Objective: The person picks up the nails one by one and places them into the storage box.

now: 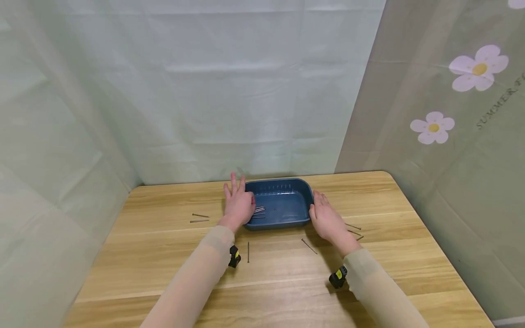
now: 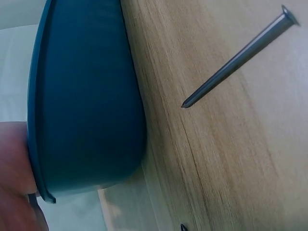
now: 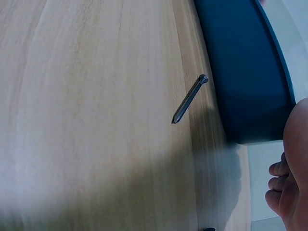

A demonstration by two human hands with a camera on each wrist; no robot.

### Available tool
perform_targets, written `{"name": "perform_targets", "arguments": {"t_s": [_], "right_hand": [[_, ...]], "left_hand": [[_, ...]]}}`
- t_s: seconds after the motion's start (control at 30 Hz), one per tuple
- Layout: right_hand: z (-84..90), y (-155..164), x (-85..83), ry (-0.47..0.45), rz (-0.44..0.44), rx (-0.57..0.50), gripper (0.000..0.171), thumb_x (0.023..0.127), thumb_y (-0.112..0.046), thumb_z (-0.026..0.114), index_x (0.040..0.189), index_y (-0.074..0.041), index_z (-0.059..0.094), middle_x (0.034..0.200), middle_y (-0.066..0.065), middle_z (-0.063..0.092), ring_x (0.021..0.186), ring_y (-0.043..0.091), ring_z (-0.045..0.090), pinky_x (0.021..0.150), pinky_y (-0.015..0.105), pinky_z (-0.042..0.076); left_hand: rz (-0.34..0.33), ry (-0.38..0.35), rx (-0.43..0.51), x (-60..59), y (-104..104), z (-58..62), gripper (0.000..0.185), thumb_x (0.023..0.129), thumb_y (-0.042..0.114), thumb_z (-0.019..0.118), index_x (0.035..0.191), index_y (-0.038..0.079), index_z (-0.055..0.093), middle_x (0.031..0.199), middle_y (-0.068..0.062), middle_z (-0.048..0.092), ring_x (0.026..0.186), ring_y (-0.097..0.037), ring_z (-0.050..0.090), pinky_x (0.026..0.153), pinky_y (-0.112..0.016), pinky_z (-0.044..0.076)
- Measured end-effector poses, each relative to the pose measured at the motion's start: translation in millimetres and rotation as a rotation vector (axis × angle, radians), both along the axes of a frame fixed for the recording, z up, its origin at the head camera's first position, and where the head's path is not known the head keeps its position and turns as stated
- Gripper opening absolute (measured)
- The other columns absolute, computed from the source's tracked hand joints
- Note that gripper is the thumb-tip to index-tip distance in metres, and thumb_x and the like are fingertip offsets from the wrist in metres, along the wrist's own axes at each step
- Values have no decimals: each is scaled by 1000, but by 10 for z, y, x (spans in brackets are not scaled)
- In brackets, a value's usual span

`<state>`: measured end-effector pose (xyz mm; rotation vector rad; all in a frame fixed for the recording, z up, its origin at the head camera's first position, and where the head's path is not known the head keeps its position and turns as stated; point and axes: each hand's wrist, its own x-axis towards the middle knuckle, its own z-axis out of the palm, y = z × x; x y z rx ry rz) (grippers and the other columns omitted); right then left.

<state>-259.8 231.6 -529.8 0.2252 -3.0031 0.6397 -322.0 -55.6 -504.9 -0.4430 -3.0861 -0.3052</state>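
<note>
A dark blue plastic tray (image 1: 283,224) stands near the table's back edge, with several nails (image 1: 259,212) lying inside at its left end. At the left rim, my left hand (image 1: 239,207) brings thumb and index finger together while the other fingers point up. A slim dark piece, seemingly a nail (image 2: 37,208), shows at those fingers in the left wrist view; its far part is hidden. My right hand (image 1: 326,219) rests against the tray's right end, fingers fairly straight along the outside wall and thumb by the rim.
Two nails (image 1: 199,221) lie on the wooden table (image 1: 279,282) at left. Single nails lie before the tray, one nail (image 1: 248,252) at left and another nail (image 1: 309,246) at right. More nails (image 1: 353,226) lie beside the right wrist. Cloth walls (image 1: 246,91) enclose the table.
</note>
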Motion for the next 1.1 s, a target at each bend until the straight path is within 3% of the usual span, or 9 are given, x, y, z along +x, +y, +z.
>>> {"name": "perform_targets", "arguments": {"t_s": [0.27,0.6,0.87,1.1], "right_hand": [[1,6,-7,0,2,0,61,116,-24,33,162,15,24,169,31,30,157,48,27,126,57,26],[2,10,7,4,4,6,61,116,-24,33,161,16,24,168,32,30,157,48,27,126,57,26],[9,8,15,-6,1,6,61,116,-23,33,162,16,23,169,32,29,157,48,26,126,58,26],[-12,19,0,-11,-2,6,62,116,-24,33,163,14,22,169,31,29,158,47,26,126,57,26]], "left_hand": [[-43,71,181,45,-125,39,10,102,22,74,93,15,75,173,-26,25,162,-48,-9,124,-74,4],[-30,131,380,210,-459,121,12,101,23,74,105,12,74,176,-23,18,163,-39,-15,124,-73,-2],[-28,144,445,458,-793,20,12,96,18,78,103,10,74,174,-26,23,162,-47,-7,121,-76,2],[-30,97,419,684,-1073,-85,14,95,18,81,103,10,74,173,-27,24,162,-49,-4,120,-78,3]]}}
